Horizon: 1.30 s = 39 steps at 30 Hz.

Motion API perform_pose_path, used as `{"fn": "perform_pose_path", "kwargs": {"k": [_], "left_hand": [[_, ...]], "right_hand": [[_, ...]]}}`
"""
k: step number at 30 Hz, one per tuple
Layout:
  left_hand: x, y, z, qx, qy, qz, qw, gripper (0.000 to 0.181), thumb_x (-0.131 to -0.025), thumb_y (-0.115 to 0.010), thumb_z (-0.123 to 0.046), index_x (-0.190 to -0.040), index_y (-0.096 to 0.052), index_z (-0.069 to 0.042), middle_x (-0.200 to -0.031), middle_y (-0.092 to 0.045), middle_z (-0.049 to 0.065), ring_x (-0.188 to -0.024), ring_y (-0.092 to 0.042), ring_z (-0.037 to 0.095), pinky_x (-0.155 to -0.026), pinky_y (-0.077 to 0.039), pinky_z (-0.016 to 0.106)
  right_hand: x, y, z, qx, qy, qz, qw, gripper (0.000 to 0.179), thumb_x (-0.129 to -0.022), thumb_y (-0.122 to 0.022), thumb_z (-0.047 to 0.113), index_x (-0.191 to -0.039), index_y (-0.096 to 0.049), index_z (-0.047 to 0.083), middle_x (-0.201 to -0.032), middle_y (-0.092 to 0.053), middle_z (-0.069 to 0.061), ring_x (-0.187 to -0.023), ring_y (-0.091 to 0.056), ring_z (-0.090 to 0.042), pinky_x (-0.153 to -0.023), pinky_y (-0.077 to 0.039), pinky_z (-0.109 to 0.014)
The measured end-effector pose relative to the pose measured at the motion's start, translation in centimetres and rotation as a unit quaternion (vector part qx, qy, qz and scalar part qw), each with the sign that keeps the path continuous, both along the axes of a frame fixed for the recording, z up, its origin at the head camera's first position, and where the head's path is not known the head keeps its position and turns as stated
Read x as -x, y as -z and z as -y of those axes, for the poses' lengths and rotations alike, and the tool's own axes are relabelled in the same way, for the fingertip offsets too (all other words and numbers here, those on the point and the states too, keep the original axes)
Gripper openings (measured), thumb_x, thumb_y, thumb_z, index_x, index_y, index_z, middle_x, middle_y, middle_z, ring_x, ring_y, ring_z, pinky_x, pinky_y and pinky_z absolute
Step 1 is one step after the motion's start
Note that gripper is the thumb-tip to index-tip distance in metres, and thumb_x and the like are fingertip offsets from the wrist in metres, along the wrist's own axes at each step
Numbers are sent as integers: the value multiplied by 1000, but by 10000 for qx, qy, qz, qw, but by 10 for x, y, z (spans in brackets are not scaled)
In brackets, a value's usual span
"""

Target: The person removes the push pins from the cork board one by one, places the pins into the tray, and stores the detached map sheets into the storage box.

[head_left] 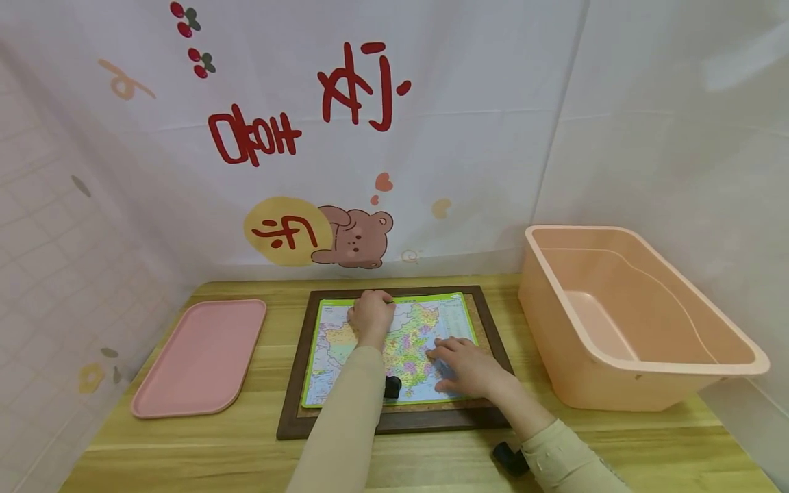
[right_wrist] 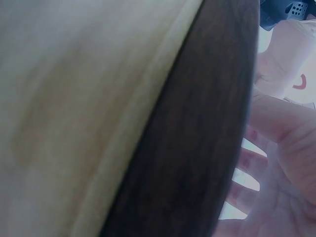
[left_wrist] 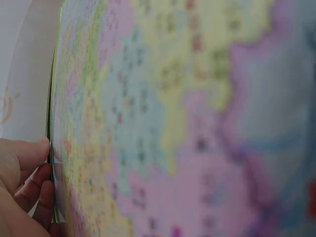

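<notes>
A colourful map sheet point(head_left: 345, 352) with a bright green border lies on a cork board in a dark wooden frame point(head_left: 394, 423). At its top edge is my left hand point(head_left: 373, 313), fingers bent. Close up in the left wrist view, thumb and fingertips point(left_wrist: 42, 148) meet right at the map's edge; I cannot tell whether they pinch anything there. My right hand point(head_left: 464, 366) rests on the map's right part, with its fingers spread and fairly straight. The right wrist view shows that hand point(right_wrist: 296, 148) beyond the frame's dark rim, fingers apart.
Left of the board lies a pink tray point(head_left: 203, 356). On the right stands a deep peach-coloured tub point(head_left: 561, 329). Small black devices sit at both wrists. The light wood table point(head_left: 185, 452) meets a white printed sheet point(head_left: 468, 164) at the back.
</notes>
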State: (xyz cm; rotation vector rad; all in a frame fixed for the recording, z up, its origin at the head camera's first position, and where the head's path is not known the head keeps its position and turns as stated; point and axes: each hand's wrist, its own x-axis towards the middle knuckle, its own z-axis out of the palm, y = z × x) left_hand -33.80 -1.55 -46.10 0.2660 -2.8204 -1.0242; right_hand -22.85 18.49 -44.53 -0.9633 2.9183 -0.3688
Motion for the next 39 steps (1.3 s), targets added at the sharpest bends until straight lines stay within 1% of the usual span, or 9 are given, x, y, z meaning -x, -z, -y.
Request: {"fn": "perform_pose_path", "kwargs": {"k": [7, 16, 21, 27, 31, 33, 39], "left_hand": [[2, -2, -1, 2, -125, 29, 9999, 8, -94, -70, -23, -89, -74, -18, -99, -63, 3, -98, -55, 30, -96, -35, 54], [3, -2, -3, 5, -252, 32, 9997, 11, -94, -70, -22, -84, -73, -18, -97, -65, 3, -99, -55, 30, -95, -35, 54], [7, 1, -3, -55, -268, 9, 9996, 13, -94, -70, -22, -82, -73, -18, -94, -66, 2, -98, -55, 31, -97, -34, 55], [8, -1, -4, -186, -357, 52, 9992, 14, -93, -71, -21, -79, -73, -17, -90, -68, 1, -99, -56, 31, -99, -32, 56], [9, -1, -4, -172, -460, 80, 9988, 16, -92, -71, -20, -76, -72, -17, -88, -68, 0, -99, -56, 31, -101, -31, 57], [10, -1, -5, -157, -507, 148, 9985, 19, -92, -70, -20, -74, -71, -17, -86, -68, 0, -99, -56, 30, -102, -31, 56], [9, -4, -6, -114, -589, 227, 9979, 23, -93, -68, -19, -70, -68, -17, -83, -66, 0, -98, -56, 30, -101, -31, 55]], "right_hand": [[0, -1, 1, 20, -54, -30, 10000, 58, -84, -80, 33, -133, -61, 8, -139, -52, -20, -123, -50, -46, -95, -46, -60], [-1, 0, 0, 70, 7, 30, 10000, 57, -84, -80, 32, -132, -61, 8, -139, -52, -20, -125, -48, -46, -97, -44, -59], [-1, 0, 0, 48, 24, 38, 10000, 57, -84, -80, 33, -133, -61, 9, -140, -52, -19, -125, -48, -45, -98, -44, -59], [-2, -1, 0, 42, 42, 34, 10000, 58, -84, -80, 33, -133, -61, 9, -140, -52, -19, -125, -48, -45, -97, -44, -60], [-2, 0, 0, 42, 44, 23, 10000, 58, -84, -80, 32, -133, -61, 8, -140, -52, -19, -125, -48, -46, -97, -44, -60], [-2, 0, 0, 64, 30, 33, 10000, 58, -84, -80, 32, -133, -61, 8, -139, -52, -20, -125, -48, -46, -97, -44, -60], [-1, 2, -1, 58, -13, -6, 10000, 57, -84, -80, 32, -132, -61, 8, -139, -52, -20, -123, -49, -46, -95, -45, -60]]}}
